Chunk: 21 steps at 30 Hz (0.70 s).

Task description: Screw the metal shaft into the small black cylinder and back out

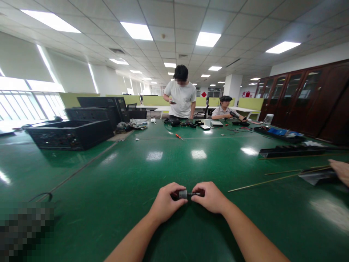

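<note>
Low in the middle of the head view, my left hand (pixel 167 203) is closed around a short grey metal cylinder (pixel 183 194), thumb and fingers on its sides. A thin dark shaft (pixel 190 194) sticks out of the cylinder towards the right. The fingers of my right hand (pixel 211 197) pinch the far end of this shaft. Both hands are just over the green tabletop (pixel 174 163). Whether the piece is a motor or a tool bit, I cannot tell.
Open black computer cases (pixel 71 134) stand at the left. An orange screwdriver (pixel 179 137) lies further back. At right are thin rods (pixel 261 183), a black metal channel (pixel 291 151) and another person's hand (pixel 340 171). Two people are across the table.
</note>
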Tool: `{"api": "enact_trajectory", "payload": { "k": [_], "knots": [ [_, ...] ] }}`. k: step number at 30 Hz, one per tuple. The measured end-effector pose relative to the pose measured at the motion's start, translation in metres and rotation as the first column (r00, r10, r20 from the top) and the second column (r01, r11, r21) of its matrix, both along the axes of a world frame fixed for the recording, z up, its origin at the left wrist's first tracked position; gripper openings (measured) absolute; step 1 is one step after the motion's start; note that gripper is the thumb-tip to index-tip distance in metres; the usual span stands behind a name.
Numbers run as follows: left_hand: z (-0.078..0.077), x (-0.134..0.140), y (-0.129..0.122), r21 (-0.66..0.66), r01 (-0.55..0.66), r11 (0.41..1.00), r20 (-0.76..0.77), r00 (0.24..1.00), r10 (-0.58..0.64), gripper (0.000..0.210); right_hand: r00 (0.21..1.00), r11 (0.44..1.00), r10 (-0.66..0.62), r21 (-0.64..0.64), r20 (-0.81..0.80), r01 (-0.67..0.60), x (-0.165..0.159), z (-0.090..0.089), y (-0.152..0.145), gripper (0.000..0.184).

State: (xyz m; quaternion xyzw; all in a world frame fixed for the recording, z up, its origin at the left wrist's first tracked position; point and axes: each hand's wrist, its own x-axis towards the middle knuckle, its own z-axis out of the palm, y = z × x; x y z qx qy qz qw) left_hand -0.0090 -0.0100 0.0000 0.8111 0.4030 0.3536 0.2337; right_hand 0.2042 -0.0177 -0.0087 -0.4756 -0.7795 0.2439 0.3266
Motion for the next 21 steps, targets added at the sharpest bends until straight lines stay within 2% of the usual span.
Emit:
{"api": "enact_trajectory", "payload": {
  "k": [21],
  "knots": [
    [0.0014,0.0004,-0.0007,-0.021,-0.029,0.999,0.006,1.0,0.03,0.028,1.0,1.0,-0.001,0.027,0.009,0.0,0.0055,0.0015,0.0004,0.012]
  ]
}}
